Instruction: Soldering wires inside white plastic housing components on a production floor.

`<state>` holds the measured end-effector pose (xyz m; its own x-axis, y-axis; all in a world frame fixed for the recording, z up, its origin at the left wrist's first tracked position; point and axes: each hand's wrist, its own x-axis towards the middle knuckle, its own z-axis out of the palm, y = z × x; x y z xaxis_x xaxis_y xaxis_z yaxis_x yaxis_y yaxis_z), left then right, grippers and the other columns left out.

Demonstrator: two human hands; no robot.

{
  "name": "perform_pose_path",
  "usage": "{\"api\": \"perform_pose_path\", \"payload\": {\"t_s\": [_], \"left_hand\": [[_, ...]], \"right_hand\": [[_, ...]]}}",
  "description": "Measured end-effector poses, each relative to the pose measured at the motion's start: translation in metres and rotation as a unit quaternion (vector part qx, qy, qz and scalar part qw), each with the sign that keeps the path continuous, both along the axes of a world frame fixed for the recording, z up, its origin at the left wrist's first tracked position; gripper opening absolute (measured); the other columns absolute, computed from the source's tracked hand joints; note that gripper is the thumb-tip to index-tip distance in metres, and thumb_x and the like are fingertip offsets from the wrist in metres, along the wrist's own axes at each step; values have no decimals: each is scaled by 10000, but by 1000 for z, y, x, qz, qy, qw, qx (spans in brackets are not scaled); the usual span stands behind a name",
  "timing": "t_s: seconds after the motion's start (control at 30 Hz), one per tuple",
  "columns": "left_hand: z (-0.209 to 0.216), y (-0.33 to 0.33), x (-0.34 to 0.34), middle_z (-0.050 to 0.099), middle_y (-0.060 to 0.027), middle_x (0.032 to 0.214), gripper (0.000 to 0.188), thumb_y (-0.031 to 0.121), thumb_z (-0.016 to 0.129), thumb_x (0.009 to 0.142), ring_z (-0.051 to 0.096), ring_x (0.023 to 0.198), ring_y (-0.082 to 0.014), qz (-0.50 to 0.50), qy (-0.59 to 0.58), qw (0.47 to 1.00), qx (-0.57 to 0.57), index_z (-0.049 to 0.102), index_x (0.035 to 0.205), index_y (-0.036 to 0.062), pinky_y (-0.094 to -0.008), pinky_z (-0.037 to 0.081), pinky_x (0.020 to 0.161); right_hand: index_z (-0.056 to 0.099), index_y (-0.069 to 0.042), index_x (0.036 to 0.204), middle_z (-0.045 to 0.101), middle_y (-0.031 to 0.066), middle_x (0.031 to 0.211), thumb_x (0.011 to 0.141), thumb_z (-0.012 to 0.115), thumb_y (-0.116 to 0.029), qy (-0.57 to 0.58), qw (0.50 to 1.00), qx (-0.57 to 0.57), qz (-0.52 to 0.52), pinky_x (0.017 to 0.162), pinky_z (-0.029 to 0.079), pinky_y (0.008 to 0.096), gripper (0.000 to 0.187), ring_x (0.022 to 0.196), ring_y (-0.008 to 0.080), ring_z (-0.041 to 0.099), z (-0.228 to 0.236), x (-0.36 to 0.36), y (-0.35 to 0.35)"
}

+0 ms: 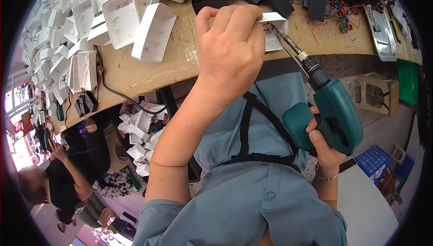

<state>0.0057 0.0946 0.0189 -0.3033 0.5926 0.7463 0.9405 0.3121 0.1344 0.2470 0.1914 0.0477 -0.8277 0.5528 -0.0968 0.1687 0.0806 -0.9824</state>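
Observation:
My left hand (232,50) reaches over the table's front edge, its fingers closed on a small white plastic case (273,43) with an open side. Part of the case is hidden behind the hand. My right hand (325,150) is wrapped round the handle of a green soldering gun (345,110) with a black collar. Its metal tip points up and left and reaches into the case's open side. A dark wire seems to show near the tip. Whether the tip touches anything inside is too small to tell.
White cases (119,20) are heaped at the left of the wooden table (180,61). Black boxes (275,2) and wired circuit boards (345,22) lie at the back. A metal tray (381,34) sits at right. A black cable (131,99) hangs off the edge. Another person (67,174) sits lower left.

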Motion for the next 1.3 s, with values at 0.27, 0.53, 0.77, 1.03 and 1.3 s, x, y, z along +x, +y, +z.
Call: {"api": "perform_pose_path", "payload": {"t_s": [0.27,0.53,0.77,1.03,1.3], "left_hand": [[-2,1,-1,590,-11,924,106,38,685,675,563,829,-182,-1,2,1000,6,628,764,41,-346,365,784],[-4,3,-2,590,-19,914,64,24,647,668,570,818,-180,-1,13,1000,19,604,716,25,-368,358,783],[-6,5,-2,590,-31,904,33,-1,611,667,573,804,-181,-11,15,999,44,580,673,7,-391,353,773],[-3,2,-2,593,-19,908,61,12,643,674,575,816,-182,-6,10,1000,27,602,717,27,-371,358,784],[-1,1,-1,592,-4,915,87,33,674,686,575,827,-176,4,1,1000,9,618,751,46,-348,362,799]], "right_hand": [[495,62,1223,608,159,1028,777,672,-21,-1,1000,-10,-9,696,492,283,487,762,154,586,-1,-4,2],[504,61,1211,605,146,1010,770,682,-16,6,1000,16,1,699,494,283,482,760,158,585,-3,-3,4],[538,49,1153,602,118,944,772,684,-19,26,999,41,7,677,483,280,413,744,162,584,-3,-5,5],[567,44,1066,641,103,905,744,716,25,20,996,65,-49,657,524,271,355,744,144,625,-2,-5,-1],[527,41,1179,614,123,1017,791,641,24,5,997,61,-42,744,496,301,405,791,152,597,0,-2,-3]]}}
